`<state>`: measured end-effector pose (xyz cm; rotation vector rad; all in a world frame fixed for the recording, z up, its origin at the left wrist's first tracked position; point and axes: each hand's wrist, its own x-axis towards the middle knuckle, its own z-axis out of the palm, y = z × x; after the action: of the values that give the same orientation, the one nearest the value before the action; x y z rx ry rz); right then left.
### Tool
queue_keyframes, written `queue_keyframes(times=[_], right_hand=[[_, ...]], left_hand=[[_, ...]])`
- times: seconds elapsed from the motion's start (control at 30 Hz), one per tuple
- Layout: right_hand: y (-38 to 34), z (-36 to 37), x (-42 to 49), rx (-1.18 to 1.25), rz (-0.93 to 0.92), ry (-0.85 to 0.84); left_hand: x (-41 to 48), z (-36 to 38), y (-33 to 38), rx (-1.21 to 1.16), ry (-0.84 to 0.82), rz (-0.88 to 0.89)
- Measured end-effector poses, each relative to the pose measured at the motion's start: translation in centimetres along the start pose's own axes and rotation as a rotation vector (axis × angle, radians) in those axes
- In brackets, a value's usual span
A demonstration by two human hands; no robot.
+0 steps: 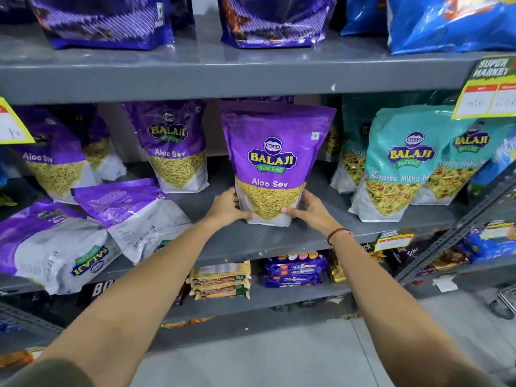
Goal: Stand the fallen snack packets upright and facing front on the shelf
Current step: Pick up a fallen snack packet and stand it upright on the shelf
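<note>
A purple Aloo Sev packet (275, 152) stands upright and facing front near the edge of the grey middle shelf (279, 241). My left hand (227, 205) grips its lower left corner and my right hand (305, 209) grips its lower right corner. To the left, two purple packets lie fallen: one (50, 244) flat with its logo upside down at the shelf's front edge, the other (134, 216) back side up, leaning over it. Another upright Aloo Sev packet (174, 146) stands further back.
Teal Khatta Mitha packets (399, 163) stand at the right. More purple packets (53, 163) stand at the back left. Yellow price tags (491, 90) hang from the upper shelf. Biscuit packs (220, 280) fill the shelf below. A slanted metal rack (452, 230) is at the right.
</note>
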<state>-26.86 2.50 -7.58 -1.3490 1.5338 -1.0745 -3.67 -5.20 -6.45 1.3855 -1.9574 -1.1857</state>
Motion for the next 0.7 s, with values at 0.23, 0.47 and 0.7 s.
queue_keyframes(times=[0.23,0.47,0.7], right_hand=[[-0.9,-0.8,0.2,0.061,-0.017,0.006],[0.4,-0.1,-1.8,0.096,-0.019,0.049],[0.5,0.2,-3.0,-0.026,0.048,0.132]], left_hand=[[-0.9,2.1,0.6,0.026,0.211,0.033],[-2.5,2.4,0.2,-0.011,0.192,0.064],[-3.4,1.6,0.7,0.096,0.128,0.073]])
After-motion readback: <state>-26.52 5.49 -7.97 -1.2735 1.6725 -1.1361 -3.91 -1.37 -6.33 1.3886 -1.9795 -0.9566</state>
